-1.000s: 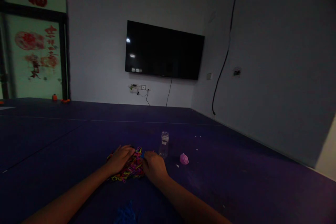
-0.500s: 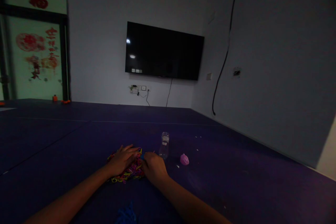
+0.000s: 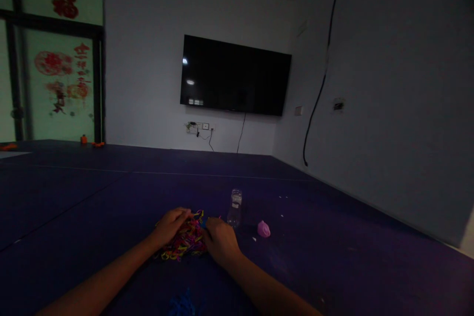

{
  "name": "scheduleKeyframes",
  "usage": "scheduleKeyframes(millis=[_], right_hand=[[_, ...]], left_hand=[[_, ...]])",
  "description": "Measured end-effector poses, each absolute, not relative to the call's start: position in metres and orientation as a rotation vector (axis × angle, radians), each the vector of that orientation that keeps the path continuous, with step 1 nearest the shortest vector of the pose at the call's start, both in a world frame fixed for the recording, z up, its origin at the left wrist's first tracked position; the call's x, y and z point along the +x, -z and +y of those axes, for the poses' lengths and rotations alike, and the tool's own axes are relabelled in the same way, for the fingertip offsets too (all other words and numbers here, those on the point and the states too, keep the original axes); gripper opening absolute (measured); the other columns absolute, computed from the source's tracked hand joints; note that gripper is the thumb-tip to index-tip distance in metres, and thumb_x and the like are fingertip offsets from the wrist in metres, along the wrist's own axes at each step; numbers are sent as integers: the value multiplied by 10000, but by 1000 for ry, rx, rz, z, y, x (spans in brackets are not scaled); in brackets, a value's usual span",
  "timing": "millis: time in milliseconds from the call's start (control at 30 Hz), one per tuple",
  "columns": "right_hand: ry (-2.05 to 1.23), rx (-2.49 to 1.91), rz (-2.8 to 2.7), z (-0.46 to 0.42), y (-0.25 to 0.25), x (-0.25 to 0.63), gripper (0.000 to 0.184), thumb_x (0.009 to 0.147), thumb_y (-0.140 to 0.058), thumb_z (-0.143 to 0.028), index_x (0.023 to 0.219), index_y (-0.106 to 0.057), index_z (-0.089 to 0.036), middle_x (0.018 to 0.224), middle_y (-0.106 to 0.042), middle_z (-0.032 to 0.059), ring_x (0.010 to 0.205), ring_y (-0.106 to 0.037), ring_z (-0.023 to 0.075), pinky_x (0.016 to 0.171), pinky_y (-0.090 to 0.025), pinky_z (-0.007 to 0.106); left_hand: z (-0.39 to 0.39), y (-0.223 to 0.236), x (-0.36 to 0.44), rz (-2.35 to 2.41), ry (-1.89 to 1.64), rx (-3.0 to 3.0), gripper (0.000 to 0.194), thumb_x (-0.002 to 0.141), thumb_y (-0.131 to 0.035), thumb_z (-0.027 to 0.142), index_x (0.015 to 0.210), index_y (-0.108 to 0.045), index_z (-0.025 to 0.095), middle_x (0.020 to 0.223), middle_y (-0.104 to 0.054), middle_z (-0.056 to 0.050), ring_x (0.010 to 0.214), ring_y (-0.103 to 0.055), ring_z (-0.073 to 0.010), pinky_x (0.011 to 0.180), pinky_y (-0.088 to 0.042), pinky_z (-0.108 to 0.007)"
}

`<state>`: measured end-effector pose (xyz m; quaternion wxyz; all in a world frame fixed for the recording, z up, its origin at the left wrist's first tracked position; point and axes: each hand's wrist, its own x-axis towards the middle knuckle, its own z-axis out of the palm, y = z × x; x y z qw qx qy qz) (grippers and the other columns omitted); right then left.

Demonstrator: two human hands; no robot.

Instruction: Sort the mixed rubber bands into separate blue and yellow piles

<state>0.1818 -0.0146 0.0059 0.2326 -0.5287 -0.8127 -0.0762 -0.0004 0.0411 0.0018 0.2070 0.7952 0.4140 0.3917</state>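
Note:
A pile of thin multicoloured rubber bands [image 3: 188, 241], mostly pink, red and yellow, lies on the dark purple surface between my hands. Over its left side rests my left hand [image 3: 171, 226], fingers stretched out across the bands. My right hand [image 3: 221, 239] is closed at the pile's right edge, and a bit of blue, looking like blue rubber bands [image 3: 203, 223], shows at its fingertips; the rest is hidden by the hand. Nearer to me sits a separate small heap of blue bands [image 3: 184, 304]. Just beyond the right hand stands a clear bottle [image 3: 234, 210].
A crumpled-looking pink object [image 3: 263, 229] lies right of the bottle, with small white scraps around it. Orange items [image 3: 84, 139] sit at the far left edge by the door. A television [image 3: 237, 76] hangs on the far wall, and a black cable [image 3: 317, 101] runs down the right wall.
My left hand has drawn back slightly, its fingers less spread over the pile, uncovering more bands. The right hand keeps its place by the pile. The whole view has shifted slightly.

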Motion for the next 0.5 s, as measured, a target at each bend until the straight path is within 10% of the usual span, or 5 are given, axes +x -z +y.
scheduleKeyframes(millis=[500], right_hand=[[245, -1435, -2232, -15, -5, 182, 149, 860, -437, -211, 836, -581, -178, 871, -642, 46, 823, -595, 168, 695, -405, 237]], left_hand=[[47, 2, -2, 1261, -1093, 2293, 460, 886, -305, 448, 821, -669, 173, 872, -680, -68, 887, -612, -221, 811, -457, -327]])
